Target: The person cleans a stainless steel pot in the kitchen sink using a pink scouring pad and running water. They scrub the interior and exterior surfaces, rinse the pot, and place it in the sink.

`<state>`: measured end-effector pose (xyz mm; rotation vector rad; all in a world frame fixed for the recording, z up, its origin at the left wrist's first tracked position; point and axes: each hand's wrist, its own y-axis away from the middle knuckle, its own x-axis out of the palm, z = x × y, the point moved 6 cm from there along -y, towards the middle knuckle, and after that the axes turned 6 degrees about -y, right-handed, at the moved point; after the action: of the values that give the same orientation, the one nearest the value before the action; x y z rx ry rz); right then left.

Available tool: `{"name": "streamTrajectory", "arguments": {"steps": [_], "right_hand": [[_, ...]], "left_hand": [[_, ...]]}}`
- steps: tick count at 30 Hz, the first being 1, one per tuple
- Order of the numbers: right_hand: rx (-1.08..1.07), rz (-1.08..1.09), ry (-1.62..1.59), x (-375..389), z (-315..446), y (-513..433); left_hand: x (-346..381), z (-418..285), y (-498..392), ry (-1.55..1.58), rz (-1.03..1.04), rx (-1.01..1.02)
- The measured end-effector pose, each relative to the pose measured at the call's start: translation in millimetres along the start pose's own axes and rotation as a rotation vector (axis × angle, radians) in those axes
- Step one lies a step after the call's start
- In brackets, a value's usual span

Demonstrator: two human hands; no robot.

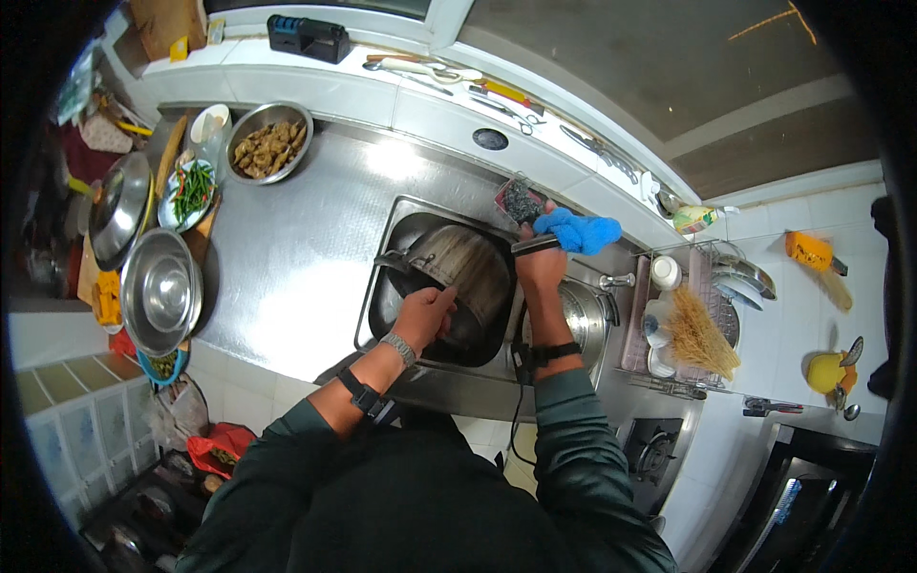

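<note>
A large metal pot (469,268) with side handles lies tilted in the left basin of the steel sink (367,315). My left hand (428,315) is closed at the pot's near rim, seemingly gripping it. My right hand (539,251) is beyond the sink's right part, by the faucet and the back ledge. It is closed around a dark metallic bar, perhaps a handle or the faucet's spout; which one I cannot tell. Just past its fingers are a blue cloth (584,230) and a small red container (521,202) with a steel wool scrubber in it.
A steamer-like steel pot (580,322) stands in the right basin. The dish rack (634,333) holds bowls and a straw brush. To the left are a bowl of brown food (269,143), a plate of green and red chillies (188,195) and steel basins (161,286). Scissors (510,114) and knives line the windowsill.
</note>
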<state>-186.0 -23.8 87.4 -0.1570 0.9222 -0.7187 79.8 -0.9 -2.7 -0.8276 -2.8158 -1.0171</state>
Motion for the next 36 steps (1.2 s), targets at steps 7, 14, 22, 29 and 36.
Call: {"name": "streamTrajectory", "arguments": {"steps": [7, 14, 22, 29, 36], "right_hand": [[0.028, -0.298, -0.614, 21.6, -58.7, -30.1], [-0.018, -0.232, -0.400, 14.3, -68.8, -0.5], [-0.050, -0.159, -0.518, -7.1, -63.2, 6.7], [-0.038, -0.259, -0.339, -15.4, -61.0, 14.4], [-0.172, -0.189, -0.015, 1.5, -80.4, 33.5]], "left_hand": [[18.7, -120.2, -46.0, -0.533, -0.218, 0.673], [80.2, -207.0, -127.5, -1.178, -0.391, 0.967], [139.9, -191.2, -194.2, -1.672, -0.472, 0.719], [145.3, -183.4, -192.9, -1.436, -0.583, 0.726], [104.7, -191.7, -182.3, -0.454, -0.315, 0.844]]}}
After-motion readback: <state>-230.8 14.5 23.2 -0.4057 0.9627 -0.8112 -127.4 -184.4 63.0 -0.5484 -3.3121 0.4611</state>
